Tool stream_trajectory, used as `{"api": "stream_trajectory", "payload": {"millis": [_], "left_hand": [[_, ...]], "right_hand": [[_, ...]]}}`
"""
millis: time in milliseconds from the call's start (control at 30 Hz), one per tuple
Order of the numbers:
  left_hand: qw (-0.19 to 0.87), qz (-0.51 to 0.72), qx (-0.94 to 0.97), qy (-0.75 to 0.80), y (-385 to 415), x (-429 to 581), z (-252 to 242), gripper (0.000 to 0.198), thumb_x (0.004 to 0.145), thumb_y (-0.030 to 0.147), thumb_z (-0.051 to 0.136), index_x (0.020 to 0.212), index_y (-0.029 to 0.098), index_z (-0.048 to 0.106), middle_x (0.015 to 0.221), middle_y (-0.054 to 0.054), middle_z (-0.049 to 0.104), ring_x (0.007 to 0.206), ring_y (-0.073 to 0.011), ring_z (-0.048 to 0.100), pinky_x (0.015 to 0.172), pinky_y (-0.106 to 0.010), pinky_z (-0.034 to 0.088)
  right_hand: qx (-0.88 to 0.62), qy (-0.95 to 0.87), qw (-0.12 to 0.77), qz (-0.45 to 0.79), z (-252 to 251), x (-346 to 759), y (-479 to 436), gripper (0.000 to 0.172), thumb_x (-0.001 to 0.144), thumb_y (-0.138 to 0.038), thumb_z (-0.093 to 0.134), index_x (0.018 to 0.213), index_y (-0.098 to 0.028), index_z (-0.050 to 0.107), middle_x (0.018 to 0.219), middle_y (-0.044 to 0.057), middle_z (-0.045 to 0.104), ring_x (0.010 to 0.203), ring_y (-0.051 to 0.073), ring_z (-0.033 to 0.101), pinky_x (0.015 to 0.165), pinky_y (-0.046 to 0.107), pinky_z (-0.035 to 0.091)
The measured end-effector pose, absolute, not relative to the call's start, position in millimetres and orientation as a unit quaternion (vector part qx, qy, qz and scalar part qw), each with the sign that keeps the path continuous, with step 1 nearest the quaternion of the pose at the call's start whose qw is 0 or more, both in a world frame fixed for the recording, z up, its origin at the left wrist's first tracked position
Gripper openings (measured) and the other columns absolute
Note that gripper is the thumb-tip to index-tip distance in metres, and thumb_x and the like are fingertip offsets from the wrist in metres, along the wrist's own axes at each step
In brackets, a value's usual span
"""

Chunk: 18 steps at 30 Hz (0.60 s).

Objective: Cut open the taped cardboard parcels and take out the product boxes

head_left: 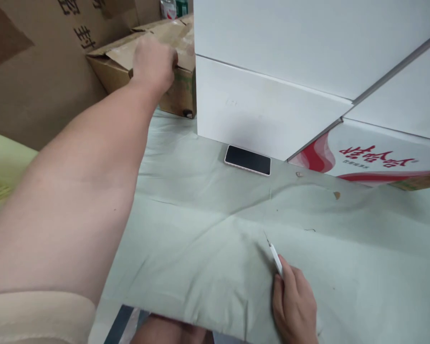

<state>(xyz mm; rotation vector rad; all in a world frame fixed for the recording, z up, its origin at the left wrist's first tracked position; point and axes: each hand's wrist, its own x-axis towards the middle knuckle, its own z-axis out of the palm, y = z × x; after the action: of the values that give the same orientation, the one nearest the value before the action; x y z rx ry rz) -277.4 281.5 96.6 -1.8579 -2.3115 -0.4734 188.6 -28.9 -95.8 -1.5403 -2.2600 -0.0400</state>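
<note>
My left hand (pixel 152 64) reaches far forward to a brown cardboard box (pixel 184 86) at the back left. Its fingers are curled in at the box's top flap (pixel 120 57), and the fingertips are hidden, so what they grip cannot be made out. Low on the right, my right hand (pixel 295 303) is closed around a slim white-handled craft knife (pixel 275 258). The knife's thin pointed metal tip slants up and away from me, over the pale green cloth (pixel 200 239) that covers the table.
A black-screened phone (pixel 248 160) lies on the cloth against stacked white boxes (pixel 251 105). To their right stands a red-and-white printed carton (pixel 372 153). A large cardboard sheet or box (pixel 39 86) rises at the left. Bottles (pixel 174 8) show behind. Small scraps (pixel 337 195) dot the cloth.
</note>
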Motion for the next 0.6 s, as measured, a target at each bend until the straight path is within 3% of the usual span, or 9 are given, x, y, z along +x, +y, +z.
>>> {"api": "stream_trajectory", "payload": {"millis": [167, 400, 600], "left_hand": [[0.105, -0.083, -0.630, -0.765, 267, -270, 103, 0.038, 0.099, 0.017, 0.056, 0.131, -0.002, 0.064, 0.132, -0.014, 0.067, 0.118, -0.0185, 0.051, 0.108, -0.035, 0.036], [0.113, -0.063, -0.625, -0.770, 247, -262, 114, 0.039, 0.105, 0.017, 0.039, 0.129, -0.001, 0.064, 0.121, -0.010, 0.068, 0.101, -0.0157, 0.041, 0.105, -0.032, 0.032], [0.088, -0.031, -0.648, -0.756, 199, -235, 128, 0.040, 0.104, 0.018, 0.036, 0.120, -0.006, 0.064, 0.118, -0.014, 0.064, 0.104, -0.0182, 0.038, 0.114, -0.041, 0.023]], "right_hand": [[-0.548, -0.807, 0.218, 0.010, -101, 189, -28, 0.043, 0.104, -0.026, 0.040, 0.145, -0.026, 0.049, 0.097, 0.010, 0.066, 0.080, 0.025, 0.060, 0.071, 0.038, 0.048], [-0.554, -0.804, 0.217, 0.011, -104, 187, -25, 0.036, 0.105, -0.027, 0.039, 0.136, -0.021, 0.057, 0.090, 0.008, 0.063, 0.075, 0.021, 0.055, 0.070, 0.035, 0.042], [-0.568, -0.802, 0.187, -0.015, -94, 184, -22, 0.038, 0.105, -0.024, 0.035, 0.132, -0.017, 0.061, 0.088, 0.007, 0.059, 0.075, 0.020, 0.051, 0.071, 0.033, 0.039]]}}
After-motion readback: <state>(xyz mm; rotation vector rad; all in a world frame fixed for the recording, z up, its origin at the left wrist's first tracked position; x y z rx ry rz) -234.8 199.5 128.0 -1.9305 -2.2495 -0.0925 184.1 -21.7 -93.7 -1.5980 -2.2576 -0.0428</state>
